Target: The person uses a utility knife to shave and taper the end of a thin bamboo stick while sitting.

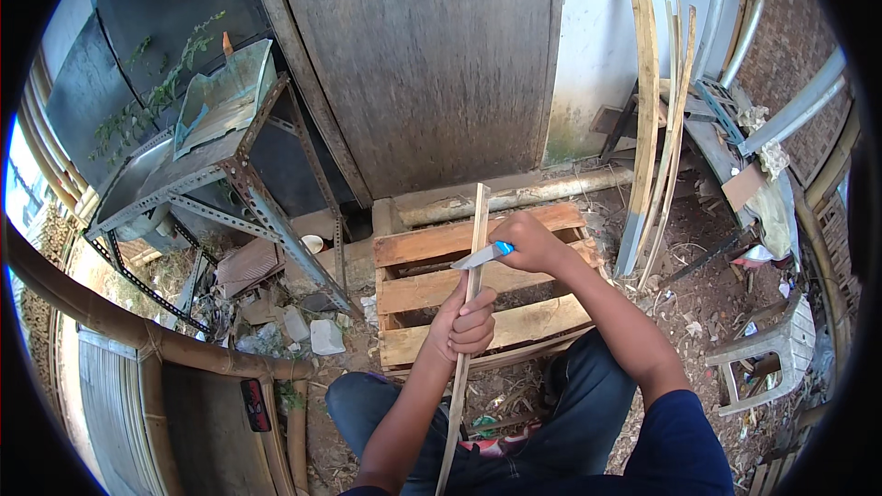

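A long, narrow wooden strip (480, 216) stands tilted before me, its lower end running down between my legs. My left hand (460, 323) is wrapped round the strip at about its middle. Just above that, my right hand (531, 243) grips a knife with a blue handle (503, 248). The knife's blade (476, 258) lies across the strip, its edge against the wood as far as I can see. Behind both hands is a low slatted wooden pallet (432, 294), with the strip's upper part in front of its slats.
A rusty metal-framed table (197, 170) stands at the left, near rubble and a pale block (327, 337). Long wooden strips (669, 129) lean against the wall at the right. A broken plastic chair (772, 349) lies at the far right. Bamboo railing (211, 355) curves along the lower left.
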`<act>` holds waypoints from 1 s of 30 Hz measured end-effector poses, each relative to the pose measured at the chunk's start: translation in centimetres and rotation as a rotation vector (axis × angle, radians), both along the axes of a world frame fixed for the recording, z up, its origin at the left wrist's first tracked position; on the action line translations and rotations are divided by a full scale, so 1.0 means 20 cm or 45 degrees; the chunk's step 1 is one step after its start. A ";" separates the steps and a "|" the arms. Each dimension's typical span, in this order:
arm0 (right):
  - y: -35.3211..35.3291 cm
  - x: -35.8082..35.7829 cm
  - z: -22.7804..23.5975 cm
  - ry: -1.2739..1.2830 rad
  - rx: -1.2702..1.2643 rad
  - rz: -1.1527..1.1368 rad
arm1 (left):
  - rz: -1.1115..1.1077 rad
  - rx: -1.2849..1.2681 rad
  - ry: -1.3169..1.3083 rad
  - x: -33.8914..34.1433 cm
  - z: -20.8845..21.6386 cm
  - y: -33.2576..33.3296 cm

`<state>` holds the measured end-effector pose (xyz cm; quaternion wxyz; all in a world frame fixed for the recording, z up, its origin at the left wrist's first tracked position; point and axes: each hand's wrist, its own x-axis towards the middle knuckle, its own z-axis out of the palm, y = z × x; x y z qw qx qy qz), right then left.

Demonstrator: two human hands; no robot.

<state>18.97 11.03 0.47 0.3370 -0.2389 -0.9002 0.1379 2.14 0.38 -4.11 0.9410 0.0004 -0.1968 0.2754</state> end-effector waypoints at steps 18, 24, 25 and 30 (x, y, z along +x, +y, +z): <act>0.25 0.22 -0.13 0.438 -0.449 -0.686 | 0.334 0.218 1.205 0.06 0.09 -0.02; 0.08 0.08 -0.07 0.089 -0.431 -0.293 | 0.612 0.165 1.593 -0.01 0.10 0.01; 0.06 0.04 -0.07 0.002 -0.360 -0.135 | 0.687 0.199 1.657 0.00 0.09 0.01; 0.05 -0.06 -0.12 -0.135 -0.174 -0.052 | 0.823 0.238 1.818 0.02 0.08 -0.02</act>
